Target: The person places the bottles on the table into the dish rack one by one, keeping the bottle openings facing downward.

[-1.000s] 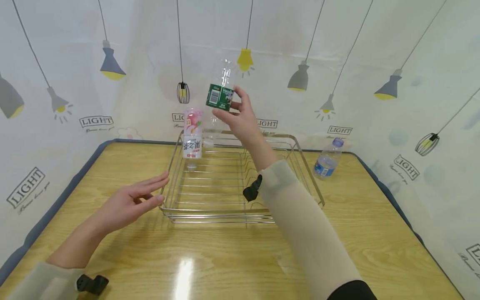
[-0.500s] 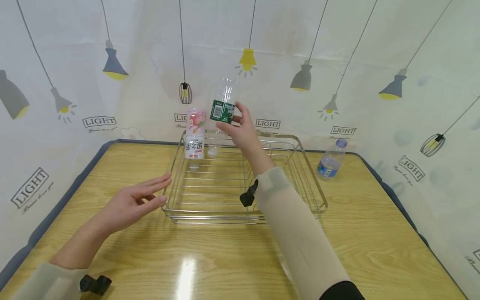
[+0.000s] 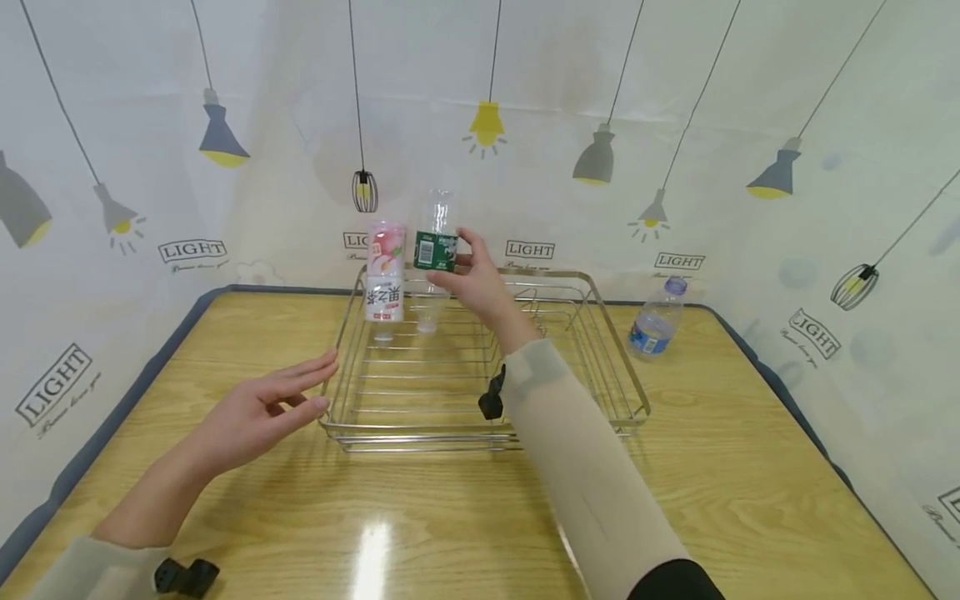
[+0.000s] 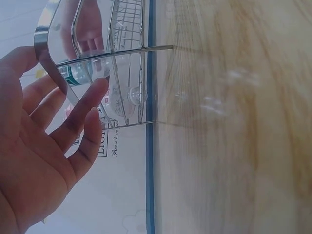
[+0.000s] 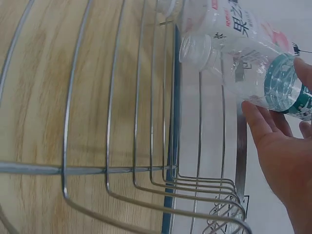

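Note:
My right hand [image 3: 478, 287] holds a clear plastic bottle [image 3: 435, 252] with a green label, thumb and fingers around the label. The bottle is upside down, its neck pointing down inside the back of a wire dish rack [image 3: 420, 430]. Just left of it, a peach drink bottle [image 3: 385, 287] with a pink and white label stands inverted in the rack. In the right wrist view, the necks of the green-label bottle [image 5: 243, 68] and the peach bottle show side by side. My left hand [image 3: 251, 417] has its fingers loosely extended, fingertips at the rack's front left rim.
Right of the rack, an upright water bottle [image 3: 655, 321] with a purple cap and blue label stands on the wooden table [image 3: 450, 517]. Wire dividers [image 3: 536, 312] rise inside the rack's right half. A cloth printed with lamps [image 3: 675, 100] hangs around the table.
My right hand has lowered the green-label bottle into the rack's back, beside the peach bottle. The left hand has stayed at the rack's rim.

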A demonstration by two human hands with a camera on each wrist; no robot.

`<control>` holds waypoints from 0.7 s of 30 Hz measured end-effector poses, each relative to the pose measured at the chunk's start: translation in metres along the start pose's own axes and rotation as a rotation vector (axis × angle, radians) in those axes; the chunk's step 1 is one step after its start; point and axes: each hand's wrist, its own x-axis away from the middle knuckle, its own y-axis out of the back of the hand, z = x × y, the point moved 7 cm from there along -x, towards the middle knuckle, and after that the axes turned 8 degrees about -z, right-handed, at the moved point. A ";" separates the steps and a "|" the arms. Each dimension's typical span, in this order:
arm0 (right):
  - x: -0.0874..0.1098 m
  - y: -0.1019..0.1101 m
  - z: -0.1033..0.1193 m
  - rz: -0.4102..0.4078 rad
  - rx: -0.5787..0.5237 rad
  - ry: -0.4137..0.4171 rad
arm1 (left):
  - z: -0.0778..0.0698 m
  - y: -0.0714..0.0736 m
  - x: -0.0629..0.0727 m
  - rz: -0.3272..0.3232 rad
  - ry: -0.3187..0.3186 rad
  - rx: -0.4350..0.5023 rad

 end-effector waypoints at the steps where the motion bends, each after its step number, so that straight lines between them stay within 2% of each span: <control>1: 0.000 -0.001 -0.001 0.005 0.009 0.002 | 0.000 0.000 0.000 0.002 0.000 0.001; 21: 0.000 -0.013 -0.015 0.028 0.071 -0.026 | -0.002 0.000 -0.001 -0.001 0.001 0.020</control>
